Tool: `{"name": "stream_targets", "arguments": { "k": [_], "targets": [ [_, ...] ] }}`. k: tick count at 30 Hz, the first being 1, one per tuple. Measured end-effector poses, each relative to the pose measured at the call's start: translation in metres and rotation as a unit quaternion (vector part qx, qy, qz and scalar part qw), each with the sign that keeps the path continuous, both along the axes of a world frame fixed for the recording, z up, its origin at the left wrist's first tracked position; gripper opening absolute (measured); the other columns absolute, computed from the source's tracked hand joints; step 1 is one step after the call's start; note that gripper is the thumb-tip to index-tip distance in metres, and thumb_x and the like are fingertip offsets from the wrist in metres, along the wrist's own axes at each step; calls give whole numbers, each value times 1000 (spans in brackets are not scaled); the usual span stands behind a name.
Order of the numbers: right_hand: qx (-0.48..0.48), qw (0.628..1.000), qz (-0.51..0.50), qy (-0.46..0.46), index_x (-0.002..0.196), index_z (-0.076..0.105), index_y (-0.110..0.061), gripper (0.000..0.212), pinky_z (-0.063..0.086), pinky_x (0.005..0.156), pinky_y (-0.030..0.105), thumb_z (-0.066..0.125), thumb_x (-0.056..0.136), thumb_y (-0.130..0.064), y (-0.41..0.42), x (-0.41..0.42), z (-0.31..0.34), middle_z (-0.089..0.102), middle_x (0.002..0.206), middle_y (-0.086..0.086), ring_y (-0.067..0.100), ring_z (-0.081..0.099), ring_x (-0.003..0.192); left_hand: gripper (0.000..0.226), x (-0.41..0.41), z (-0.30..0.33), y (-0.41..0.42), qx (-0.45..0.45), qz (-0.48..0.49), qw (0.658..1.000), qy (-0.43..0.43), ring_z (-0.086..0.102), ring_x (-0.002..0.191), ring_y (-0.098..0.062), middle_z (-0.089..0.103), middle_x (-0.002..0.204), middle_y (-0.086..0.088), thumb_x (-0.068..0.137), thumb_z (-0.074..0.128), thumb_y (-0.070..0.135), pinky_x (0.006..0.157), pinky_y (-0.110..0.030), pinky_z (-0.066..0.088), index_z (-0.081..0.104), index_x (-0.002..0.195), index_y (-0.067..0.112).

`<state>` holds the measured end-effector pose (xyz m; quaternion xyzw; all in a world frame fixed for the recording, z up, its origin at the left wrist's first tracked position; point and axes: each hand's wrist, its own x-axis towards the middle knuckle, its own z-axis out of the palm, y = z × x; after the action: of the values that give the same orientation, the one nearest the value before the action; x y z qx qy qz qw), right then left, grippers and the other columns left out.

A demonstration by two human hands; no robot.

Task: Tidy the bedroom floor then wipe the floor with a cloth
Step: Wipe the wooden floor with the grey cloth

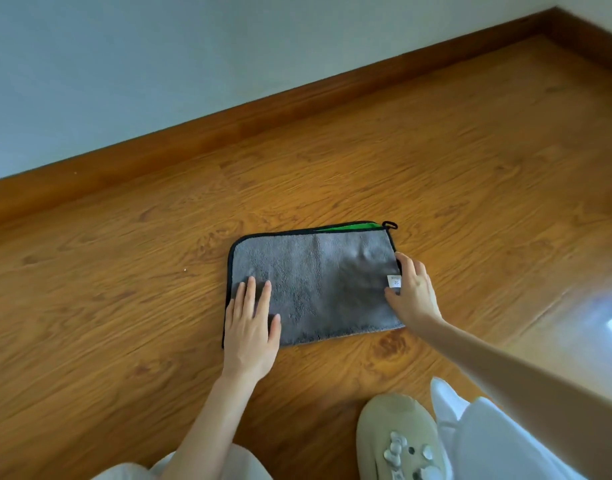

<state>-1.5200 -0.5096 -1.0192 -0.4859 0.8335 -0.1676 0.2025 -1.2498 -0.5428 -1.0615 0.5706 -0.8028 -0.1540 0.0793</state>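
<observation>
Both hands rest on a folded grey cloth (315,285) at the centre of the frame. Left hand (251,327) lies flat on its lower left part, fingers straight and together, pressing down. Right hand (413,292) sits at the right edge by a small white tag (394,280), fingers loosely spread — whether its grip pinches the edge, I cannot tell. Lying on the wooden floor (436,150), the cloth looks soft, light and limp; a flat palm on top should slide it best. A pale shoe (398,441) shows at lower right.
</observation>
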Motion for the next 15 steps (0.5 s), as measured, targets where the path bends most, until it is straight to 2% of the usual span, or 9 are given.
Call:
{"name": "stream_targets", "arguments": {
  "k": [3, 7, 8, 10, 12, 13, 15],
  "targets": [
    [17, 996, -63, -54, 146, 24, -15, 71, 37, 99, 38, 56, 84, -1, -5, 8, 8, 34, 138, 17, 33, 39, 123, 69, 3, 1, 4, 7, 6, 1000, 1, 6, 142, -20, 17, 155, -9, 88, 12, 48, 113, -38, 7, 25, 147, 17],
    [75, 976, -166, -122, 145, 26, -15, 73, 44, 83, 35, 64, 83, -8, -18, 11, 19, 42, 135, 16, 32, 49, 115, 62, 4, 0, 7, 4, 11, 1000, -8, 18, 141, -25, 28, 152, -12, 91, 21, 43, 111, -41, 17, 35, 144, 15],
    [85, 973, -173, -129, 142, 33, -12, 68, 45, 77, 32, 66, 82, -10, -23, 12, 23, 48, 131, 15, 31, 53, 110, 61, 4, -1, 7, 4, 11, 1000, -10, 19, 140, -25, 30, 151, -13, 91, 22, 42, 111, -41, 18, 36, 143, 15],
    [88, 968, -171, -161, 124, 52, -7, 48, 46, 65, 27, 68, 79, -12, -34, 15, 32, 61, 111, 13, 26, 59, 87, 58, 2, 0, 6, 5, 18, 1000, 4, 20, 140, -25, 31, 151, -12, 91, 27, 39, 111, -41, 18, 38, 142, 14],
    [75, 962, -156, -213, 109, 62, -6, 31, 41, 52, 23, 68, 79, -11, -43, 22, 43, 64, 93, 10, 19, 55, 70, 52, -1, 5, 5, 19, 38, 998, 44, 17, 143, -24, 27, 153, -10, 94, 37, 32, 115, -40, 14, 36, 144, 14],
    [63, 959, -147, -235, 106, 63, -7, 28, 42, 52, 23, 69, 79, -11, -48, 27, 49, 64, 89, 9, 19, 57, 69, 51, -3, 8, 3, 35, 51, 995, 72, 16, 144, -23, 26, 154, -8, 96, 42, 27, 117, -38, 13, 34, 145, 14],
    [39, 957, -127, -259, 102, 65, -8, 25, 49, 62, 28, 70, 78, -14, -57, 40, 61, 67, 89, 9, 23, 62, 77, 52, -9, 20, -3, 65, 91, 983, 147, 18, 144, -18, 29, 153, -3, 96, 46, 21, 117, -33, 16, 30, 146, 15]
  ]
}}
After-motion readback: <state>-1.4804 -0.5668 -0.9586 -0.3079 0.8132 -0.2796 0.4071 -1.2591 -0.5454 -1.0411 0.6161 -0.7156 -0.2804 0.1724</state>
